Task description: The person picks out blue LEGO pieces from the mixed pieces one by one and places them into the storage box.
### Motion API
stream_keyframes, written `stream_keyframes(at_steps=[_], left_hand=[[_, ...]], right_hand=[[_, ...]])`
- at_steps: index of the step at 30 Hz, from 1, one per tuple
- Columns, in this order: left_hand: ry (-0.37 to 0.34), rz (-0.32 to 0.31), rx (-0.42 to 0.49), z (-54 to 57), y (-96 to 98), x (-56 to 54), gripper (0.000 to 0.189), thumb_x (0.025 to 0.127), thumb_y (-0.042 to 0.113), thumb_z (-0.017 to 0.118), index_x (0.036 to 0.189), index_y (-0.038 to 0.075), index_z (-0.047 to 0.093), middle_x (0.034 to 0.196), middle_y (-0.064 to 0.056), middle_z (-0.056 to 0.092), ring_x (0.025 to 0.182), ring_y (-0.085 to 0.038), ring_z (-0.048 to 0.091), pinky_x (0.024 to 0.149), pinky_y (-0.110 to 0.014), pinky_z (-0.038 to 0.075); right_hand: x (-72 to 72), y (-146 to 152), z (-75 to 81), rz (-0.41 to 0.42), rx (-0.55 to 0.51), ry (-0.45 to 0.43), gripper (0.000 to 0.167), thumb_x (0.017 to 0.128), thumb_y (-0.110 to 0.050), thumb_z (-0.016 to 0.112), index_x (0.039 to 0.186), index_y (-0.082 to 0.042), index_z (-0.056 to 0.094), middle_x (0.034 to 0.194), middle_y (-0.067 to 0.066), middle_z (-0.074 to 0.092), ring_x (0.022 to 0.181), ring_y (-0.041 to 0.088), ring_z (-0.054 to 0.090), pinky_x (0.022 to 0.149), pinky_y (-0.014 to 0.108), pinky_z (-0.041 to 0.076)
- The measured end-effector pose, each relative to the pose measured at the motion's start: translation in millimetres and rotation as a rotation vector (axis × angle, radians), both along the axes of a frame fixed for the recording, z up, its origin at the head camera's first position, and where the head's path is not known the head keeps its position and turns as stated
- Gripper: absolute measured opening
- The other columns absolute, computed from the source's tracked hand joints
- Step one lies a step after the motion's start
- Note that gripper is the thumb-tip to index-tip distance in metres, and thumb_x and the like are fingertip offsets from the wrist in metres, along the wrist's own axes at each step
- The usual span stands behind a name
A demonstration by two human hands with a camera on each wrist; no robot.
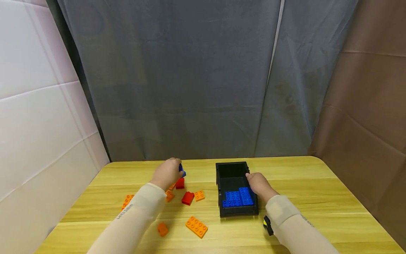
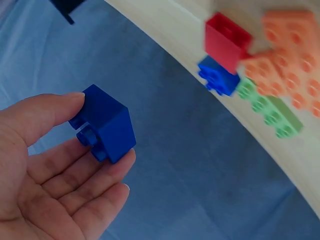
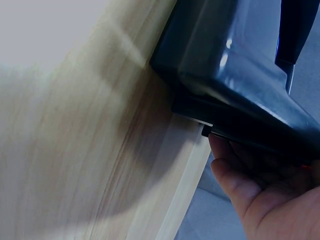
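My left hand [image 1: 167,173] pinches a blue toy building brick [image 2: 107,122] between thumb and fingers, with its studs facing the palm in the left wrist view. The brick is held above the table, left of a black bin [image 1: 231,171]. My right hand [image 1: 259,185] grips the bin's right wall, with the thumb at the rim; in the right wrist view the fingers curl under its edge. Several blue bricks [image 1: 233,198] lie in the near part of the bin. Close to the left hand are a red brick [image 1: 179,183] and an orange brick [image 1: 169,195].
More orange bricks [image 1: 196,227] and another red brick [image 1: 188,198] lie scattered left of the bin. A green brick [image 2: 270,110] and a second blue brick [image 2: 217,75] sit near the table edge. A small black-and-yellow object [image 1: 268,225] is by the right sleeve. Grey curtain [image 1: 190,88] hangs behind.
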State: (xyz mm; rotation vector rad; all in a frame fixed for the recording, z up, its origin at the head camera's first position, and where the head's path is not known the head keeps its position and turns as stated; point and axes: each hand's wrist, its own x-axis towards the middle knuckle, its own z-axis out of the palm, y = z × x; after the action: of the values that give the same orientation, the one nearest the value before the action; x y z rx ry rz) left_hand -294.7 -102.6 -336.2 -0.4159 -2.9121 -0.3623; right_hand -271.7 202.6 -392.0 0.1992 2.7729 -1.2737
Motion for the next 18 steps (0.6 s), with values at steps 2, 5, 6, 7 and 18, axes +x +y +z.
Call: stream_keyframes(at_steps=[2,5,6,7,18], left_hand=[[0.004,-0.011,0.004,0.7,6.3,0.4,0.024,0.085,0.015,0.074,0.101,-0.001,0.067,0.089,-0.012,0.064,0.073,-0.023,0.060,0.075,-0.040,0.057],[0.023,-0.026,0.002,-0.2,14.2,1.1,0.024,0.085,0.015,0.074,0.103,-0.001,0.067,0.091,-0.013,0.065,0.075,-0.023,0.061,0.077,-0.040,0.057],[0.028,-0.029,0.003,-0.5,16.7,1.5,0.023,0.085,0.014,0.074,0.101,0.000,0.067,0.089,-0.012,0.064,0.074,-0.022,0.060,0.076,-0.040,0.057],[0.033,-0.033,0.005,-1.2,18.9,1.7,0.021,0.084,0.014,0.073,0.099,0.000,0.067,0.087,-0.011,0.063,0.072,-0.022,0.058,0.074,-0.039,0.057],[0.067,-0.117,0.024,-0.5,48.5,7.8,0.023,0.086,0.016,0.073,0.102,0.000,0.067,0.088,-0.010,0.064,0.072,-0.020,0.059,0.074,-0.037,0.057]], right_hand=[[0.4,0,0.2,-0.001,-0.007,-0.007,0.039,0.105,-0.021,0.033,0.072,-0.005,0.044,0.070,0.006,0.032,0.089,0.031,0.052,0.082,0.043,0.042],[0.7,0,-0.1,0.001,-0.009,-0.008,0.040,0.105,-0.021,0.034,0.069,-0.007,0.040,0.068,0.006,0.031,0.083,0.029,0.052,0.080,0.042,0.041],[0.8,0,-0.3,0.002,-0.006,-0.006,0.040,0.105,-0.021,0.034,0.068,-0.007,0.040,0.068,0.006,0.031,0.082,0.029,0.051,0.079,0.042,0.041],[0.9,0,-0.6,0.003,-0.002,-0.003,0.040,0.105,-0.021,0.034,0.069,-0.007,0.040,0.069,0.006,0.033,0.084,0.029,0.052,0.081,0.042,0.042],[0.0,1,-2.3,-0.001,0.008,0.016,0.040,0.105,-0.020,0.034,0.067,-0.008,0.039,0.067,0.004,0.030,0.079,0.027,0.051,0.078,0.041,0.042]])
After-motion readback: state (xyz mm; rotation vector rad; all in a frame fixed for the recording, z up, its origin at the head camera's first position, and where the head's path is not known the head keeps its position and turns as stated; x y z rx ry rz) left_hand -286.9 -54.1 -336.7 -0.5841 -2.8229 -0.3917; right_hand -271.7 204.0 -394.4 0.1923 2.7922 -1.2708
